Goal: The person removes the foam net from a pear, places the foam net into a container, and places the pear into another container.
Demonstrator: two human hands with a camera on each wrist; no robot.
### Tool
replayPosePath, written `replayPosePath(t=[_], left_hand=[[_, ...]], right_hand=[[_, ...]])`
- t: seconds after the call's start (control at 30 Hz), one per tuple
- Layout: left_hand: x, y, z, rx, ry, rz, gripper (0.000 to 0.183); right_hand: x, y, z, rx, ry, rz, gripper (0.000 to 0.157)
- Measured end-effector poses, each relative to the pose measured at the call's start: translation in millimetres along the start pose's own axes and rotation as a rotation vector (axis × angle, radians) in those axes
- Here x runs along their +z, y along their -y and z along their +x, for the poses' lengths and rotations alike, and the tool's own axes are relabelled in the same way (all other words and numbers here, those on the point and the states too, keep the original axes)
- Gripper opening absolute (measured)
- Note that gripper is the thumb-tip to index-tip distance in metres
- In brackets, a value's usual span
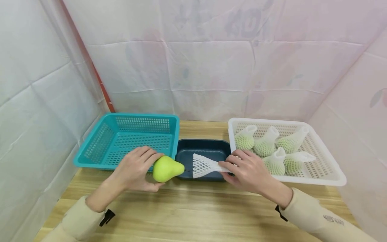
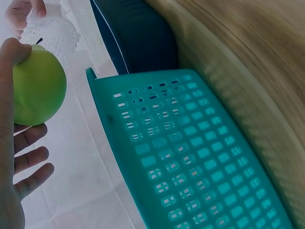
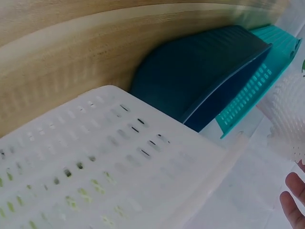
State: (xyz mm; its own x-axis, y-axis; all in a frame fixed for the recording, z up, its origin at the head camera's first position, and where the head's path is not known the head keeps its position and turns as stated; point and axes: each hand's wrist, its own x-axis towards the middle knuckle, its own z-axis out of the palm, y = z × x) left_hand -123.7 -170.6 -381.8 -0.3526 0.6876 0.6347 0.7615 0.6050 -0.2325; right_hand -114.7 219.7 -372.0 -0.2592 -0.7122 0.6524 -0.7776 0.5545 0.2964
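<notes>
My left hand [image 1: 136, 169] grips a green pear [image 1: 166, 169] by its round end, the stem pointing right. In the left wrist view the thumb lies on the pear [image 2: 40, 88] while several fingers stretch out below it. Facing the stem, a white foam net sleeve [image 1: 205, 166] flares toward the pear, a short gap between them. My right hand [image 1: 248, 169] pinches the sleeve's narrow end. Both are held over the front of a dark blue tray [image 1: 184, 145]. Only the fingertips [image 3: 298, 188] of the right hand and part of the net show in the right wrist view.
A teal basket [image 1: 80, 160] with nothing in it stands left of the dark tray. To the right, a white basket [image 1: 329, 168] holds several pears in foam nets [image 1: 266, 144]. Fabric sheets [image 1: 205, 67] close off the back and sides of the wooden table [image 1: 193, 211].
</notes>
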Motion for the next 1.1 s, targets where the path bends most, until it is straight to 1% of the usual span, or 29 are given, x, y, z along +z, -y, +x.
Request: replayPosePath(t=[0.13,0.23,0.3,0.43,0.47,0.6,0.73,0.87,1.03,1.1], left_hand=[[-2.7,3.3,-2.3,-0.003,-0.008,-0.004,0.087],[-5.4,5.2,-4.1,-0.013,-0.001,0.001,0.086],[-6.7,6.3,-5.7,-0.015,0.004,0.006,0.086],[-7.2,9.0,-9.2,-0.017,0.006,-0.003,0.085],[-7.3,9.7,-10.0,-0.020,0.008,-0.004,0.085],[-8.5,11.5,-11.3,-0.031,0.025,-0.004,0.084],[-10.3,11.5,-11.4,-0.035,0.034,-0.004,0.084],[-11.1,11.6,-11.8,-0.033,0.028,-0.002,0.076],[-12.0,11.5,-11.9,-0.035,0.026,-0.007,0.076],[-12.4,11.5,-11.8,-0.036,0.026,-0.011,0.079]], right_hand=[[4.1,-2.6,5.5,-0.002,0.050,0.018,0.041],[8.3,-5.7,10.1,-0.015,0.068,0.032,0.040],[11.2,-8.4,12.7,-0.024,0.078,0.042,0.036],[17.8,-13.4,18.4,-0.051,0.098,0.032,0.018],[19.2,-14.3,20.3,-0.058,0.107,0.028,0.018],[26.2,-17.4,26.6,-0.081,0.131,0.006,0.027],[31.9,-20.0,32.0,-0.096,0.166,-0.009,0.026],[37.1,-22.6,37.5,-0.125,0.235,-0.056,0.024],[46.2,-26.6,47.2,-0.141,0.335,-0.095,0.021],[51.4,-28.0,51.5,-0.144,0.367,-0.095,0.020]])
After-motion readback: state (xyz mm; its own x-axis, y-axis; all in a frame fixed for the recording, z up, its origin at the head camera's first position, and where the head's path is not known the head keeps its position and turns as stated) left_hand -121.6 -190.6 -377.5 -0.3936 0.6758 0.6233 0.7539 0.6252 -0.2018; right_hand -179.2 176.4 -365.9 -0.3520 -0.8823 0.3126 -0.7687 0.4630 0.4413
